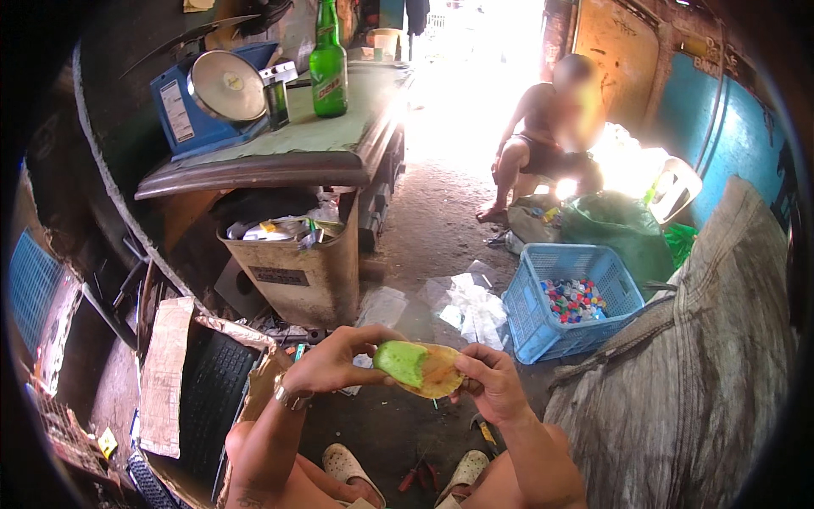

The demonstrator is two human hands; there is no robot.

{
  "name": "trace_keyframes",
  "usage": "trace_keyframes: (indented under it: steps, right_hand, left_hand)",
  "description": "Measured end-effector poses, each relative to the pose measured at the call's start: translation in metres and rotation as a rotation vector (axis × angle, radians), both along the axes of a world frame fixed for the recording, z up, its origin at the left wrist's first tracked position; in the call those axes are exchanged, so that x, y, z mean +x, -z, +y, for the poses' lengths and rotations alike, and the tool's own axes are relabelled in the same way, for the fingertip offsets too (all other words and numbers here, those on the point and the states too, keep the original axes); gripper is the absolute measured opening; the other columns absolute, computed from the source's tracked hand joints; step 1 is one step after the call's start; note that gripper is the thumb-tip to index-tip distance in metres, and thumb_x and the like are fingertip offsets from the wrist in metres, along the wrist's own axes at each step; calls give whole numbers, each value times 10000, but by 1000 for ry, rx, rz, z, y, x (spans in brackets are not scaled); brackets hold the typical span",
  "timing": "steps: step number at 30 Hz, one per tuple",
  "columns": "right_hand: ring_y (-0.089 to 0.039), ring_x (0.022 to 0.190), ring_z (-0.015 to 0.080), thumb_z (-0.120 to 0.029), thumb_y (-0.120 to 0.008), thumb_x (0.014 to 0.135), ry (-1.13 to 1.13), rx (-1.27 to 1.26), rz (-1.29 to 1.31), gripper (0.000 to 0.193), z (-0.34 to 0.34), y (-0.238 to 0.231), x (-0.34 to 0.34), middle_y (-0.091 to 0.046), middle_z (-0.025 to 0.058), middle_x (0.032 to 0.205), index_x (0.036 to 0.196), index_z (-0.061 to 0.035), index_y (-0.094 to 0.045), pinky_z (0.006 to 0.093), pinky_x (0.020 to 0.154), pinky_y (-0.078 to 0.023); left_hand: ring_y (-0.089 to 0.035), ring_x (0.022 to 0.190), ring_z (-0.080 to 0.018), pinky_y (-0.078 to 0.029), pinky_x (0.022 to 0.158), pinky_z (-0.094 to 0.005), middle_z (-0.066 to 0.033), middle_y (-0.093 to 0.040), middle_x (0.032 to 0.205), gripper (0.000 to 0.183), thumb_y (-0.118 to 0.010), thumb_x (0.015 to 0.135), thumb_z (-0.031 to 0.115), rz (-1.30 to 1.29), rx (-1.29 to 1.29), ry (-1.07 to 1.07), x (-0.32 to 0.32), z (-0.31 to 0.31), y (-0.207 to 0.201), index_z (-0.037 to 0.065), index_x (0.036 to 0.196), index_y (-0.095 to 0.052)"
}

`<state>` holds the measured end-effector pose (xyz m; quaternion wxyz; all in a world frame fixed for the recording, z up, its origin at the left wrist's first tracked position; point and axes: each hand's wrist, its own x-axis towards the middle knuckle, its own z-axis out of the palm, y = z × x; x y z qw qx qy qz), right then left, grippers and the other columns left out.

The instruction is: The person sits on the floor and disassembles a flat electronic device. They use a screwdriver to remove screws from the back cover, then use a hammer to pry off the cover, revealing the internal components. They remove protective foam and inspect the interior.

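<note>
In front of my knees, both hands grip an oval, mango-shaped thing [431,373]. Its left part is bright green and its right part yellowish tan, with a ragged line between the two colours. My left hand [332,363] pinches the green end between thumb and fingers, and a watch sits on that wrist. At the tan end, the thumb and fingers of my right hand [498,383] are closed on the edge. I cannot make out for certain what the thing is.
A blue crate [543,339] of bottle caps stands ahead right, beside a large woven sack [678,373]. Left are a bin [297,280] and a table [280,165] with a scale [222,89] and green bottle [329,72]. Pliers [420,477] lie between my feet. A person sits farther off.
</note>
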<state>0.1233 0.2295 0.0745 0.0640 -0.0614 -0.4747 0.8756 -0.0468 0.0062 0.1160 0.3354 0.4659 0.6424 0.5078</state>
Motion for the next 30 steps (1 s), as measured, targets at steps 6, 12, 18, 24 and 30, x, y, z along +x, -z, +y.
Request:
trace_keyframes:
  steps: [6, 12, 18, 24, 30]
  right_hand:
    - [-676, 717, 151, -348, -633, 997, 4, 337, -1, 354, 14, 6, -7, -701, 88, 875, 1077, -7, -688, 288, 629, -545]
    - [-681, 755, 209, -408, -681, 937, -2, 1168, -66, 367, 11, 17, -16, -703, 81, 881, 1070, -67, -702, 357, 698, -538]
    - [-677, 852, 277, -389, -661, 932, -118, 1400, -23, 327, -3, 25, -20, -693, 75, 881, 1074, -96, -690, 394, 771, -530]
    - [-667, 942, 296, -390, -634, 948, -114, 1411, -37, 344, 3, 29, -18, -689, 74, 947, 1146, -109, -659, 425, 823, -520]
    - [-663, 957, 314, -378, -620, 956, -64, 1409, -9, 309, 10, 26, -12, -690, 96, 968, 1106, -109, -654, 437, 833, -515]
  left_hand:
    - [-625, 1147, -190, -491, 990, -320, -84, -661, 1234, 621, -818, 729, -47, 3, 152, -227, -20, -18, -55, -5, 1303, -586]
    - [-619, 1084, -182, -473, 946, -332, -102, -680, 1186, 568, -794, 820, 149, 751, 122, -489, -140, -15, -178, -8, 1329, -593]
    - [-623, 1104, -228, -466, 975, -341, -130, -680, 1208, 700, -811, 791, 302, 904, -247, -413, -235, -20, -215, 4, 1375, -564]
    - [-583, 1220, -278, -475, 1009, -396, -178, -604, 1354, 813, -835, 715, 266, 1018, -198, -532, -238, -30, -207, 11, 1419, -521]
    - [-583, 906, -194, -485, 804, -341, -96, -672, 1136, 395, -735, 846, 126, 1245, 212, -948, -139, -56, -177, 66, 1229, -657]
